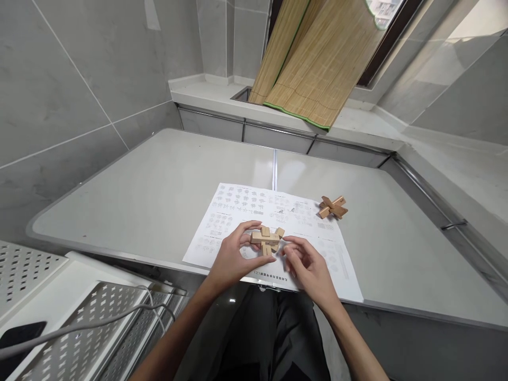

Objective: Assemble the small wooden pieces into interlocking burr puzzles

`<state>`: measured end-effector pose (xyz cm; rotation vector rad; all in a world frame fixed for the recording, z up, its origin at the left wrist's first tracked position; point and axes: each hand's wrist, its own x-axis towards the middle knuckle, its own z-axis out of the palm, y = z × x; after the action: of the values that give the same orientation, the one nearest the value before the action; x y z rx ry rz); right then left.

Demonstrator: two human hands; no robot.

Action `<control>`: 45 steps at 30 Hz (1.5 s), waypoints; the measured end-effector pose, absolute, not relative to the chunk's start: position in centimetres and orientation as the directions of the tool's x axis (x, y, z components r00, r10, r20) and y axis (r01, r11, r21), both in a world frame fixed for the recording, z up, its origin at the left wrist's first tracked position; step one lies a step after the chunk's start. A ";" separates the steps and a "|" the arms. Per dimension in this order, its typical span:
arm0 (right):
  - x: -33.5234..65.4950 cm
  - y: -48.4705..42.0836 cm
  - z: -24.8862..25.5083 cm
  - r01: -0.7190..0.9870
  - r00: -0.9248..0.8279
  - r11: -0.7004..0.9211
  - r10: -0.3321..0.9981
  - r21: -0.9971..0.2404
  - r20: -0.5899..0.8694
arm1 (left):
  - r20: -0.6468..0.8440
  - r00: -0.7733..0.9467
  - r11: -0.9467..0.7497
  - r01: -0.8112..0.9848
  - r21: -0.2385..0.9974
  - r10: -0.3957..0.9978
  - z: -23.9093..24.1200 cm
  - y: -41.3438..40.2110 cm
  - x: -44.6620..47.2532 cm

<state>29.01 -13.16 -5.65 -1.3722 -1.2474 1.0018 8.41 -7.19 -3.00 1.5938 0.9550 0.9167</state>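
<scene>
Fingers point(249, 230) of left hand point(232, 256) pinch wooden puzzle point(266, 239) above grey table point(159, 196).

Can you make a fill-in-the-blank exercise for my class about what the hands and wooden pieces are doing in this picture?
1. The left hand holds a wooden puzzle above a printed ____.
2. The right hand is beside the puzzle with its fingers ____.
3. A second wooden puzzle lies on the table, off the sheet's far ____ corner.
4. A rolled ____ mat leans by the window.

Missing words: sheet; open; right; bamboo
</scene>
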 end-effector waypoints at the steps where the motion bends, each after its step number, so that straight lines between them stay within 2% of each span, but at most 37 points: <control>1: 29.0 -13.1 -5.7 0.174 0.121 0.024 0.992 -0.985 0.046 | 0.100 0.401 -0.166 0.134 0.977 0.911 -3.0 -7.2 8.4; 10: 29.0 -13.2 -5.8 0.350 0.117 0.041 0.989 -0.936 0.087 | 0.131 0.493 -0.227 0.141 0.964 0.860 -3.4 -7.4 8.1; 18: 29.0 -13.2 -6.1 0.356 0.110 0.058 0.988 -0.933 0.104 | 0.121 0.468 -0.202 0.125 0.971 0.875 -3.2 -7.5 8.2; 22: 28.9 -13.2 -5.9 0.330 0.142 0.066 0.983 -0.942 0.118 | 0.090 0.372 -0.134 0.094 0.987 0.924 -3.3 -7.4 8.4; 25: 28.9 -13.2 -5.6 0.441 0.173 0.077 0.970 -0.894 0.169 | 0.086 0.277 -0.107 0.060 0.992 0.957 -3.6 -7.2 8.5; 28: 28.7 -13.1 -5.3 0.577 0.122 0.112 0.968 -0.809 0.221 | 0.107 0.213 -0.120 0.046 0.992 0.971 -3.9 -7.0 8.5; 34: 27.6 -12.2 -5.0 0.802 0.075 0.104 0.960 -0.588 0.271 | 0.130 0.216 -0.143 0.042 0.989 0.968 -4.2 -6.9 8.4; 37: 27.4 -11.8 -4.9 0.823 0.087 0.092 0.955 -0.560 0.283 | 0.143 0.214 -0.157 0.051 0.986 0.966 -4.2 -6.9 8.4; 41: 27.9 -11.9 -4.3 0.809 0.080 0.087 0.964 -0.581 0.255 | 0.153 0.213 -0.167 0.053 0.984 0.965 -4.4 -6.9 8.4; 45: 29.0 -12.2 -3.4 0.820 0.016 0.129 0.969 -0.558 0.248 | 0.178 0.217 -0.194 0.055 0.979 0.960 -4.5 -7.0 8.3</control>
<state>28.95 -12.24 -3.42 -1.7221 -1.8347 0.3327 8.35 -6.96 -4.46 1.4962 1.0084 1.1448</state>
